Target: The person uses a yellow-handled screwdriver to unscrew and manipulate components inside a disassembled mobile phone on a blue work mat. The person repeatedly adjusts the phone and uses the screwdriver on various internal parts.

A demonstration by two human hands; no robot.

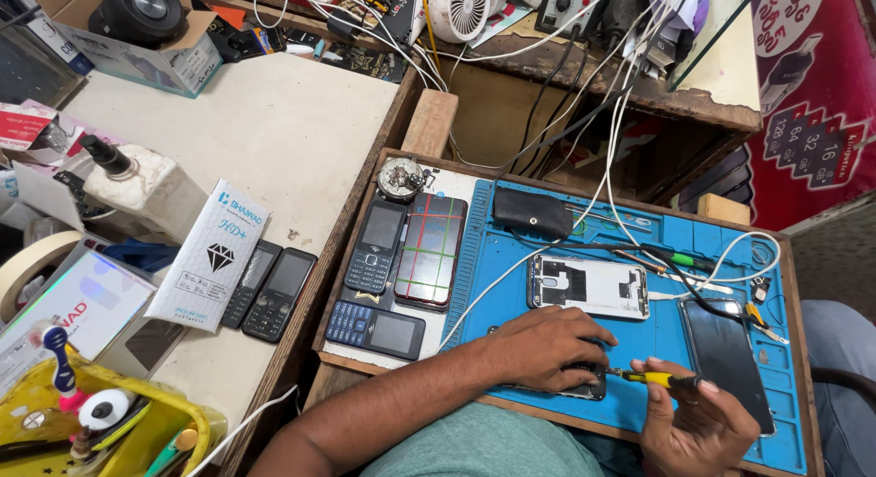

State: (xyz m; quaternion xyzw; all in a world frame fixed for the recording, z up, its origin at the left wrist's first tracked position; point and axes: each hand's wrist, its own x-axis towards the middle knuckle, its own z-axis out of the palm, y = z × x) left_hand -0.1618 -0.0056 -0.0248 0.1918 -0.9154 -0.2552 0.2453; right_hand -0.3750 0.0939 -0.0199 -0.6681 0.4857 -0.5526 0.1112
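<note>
- A cluttered repair tabletop [274, 130] carries a blue work mat [657, 340] set in a wooden tray, with cables trailing across it from the shelf behind.
- On the mat lies an opened white phone [589, 286] with its back off and its insides showing; a separate dark screen panel [727, 349] rests to its right. So one handset appears already stripped, while the work in hand looks mid-way.
- Left of the mat, three keypad phones and a cracked smartphone [431, 250] wait untouched.
- The left hand [545, 347] is spread palm down, pressing a dark phone [584, 386] flat at the mat's near edge; most of that phone is hidden beneath it.
- The right hand [698, 422] has its fingers curled around a yellow-handled screwdriver [659, 378], the tip pointed at the dark phone's edge.
- Whether screws remain cannot be told.
</note>
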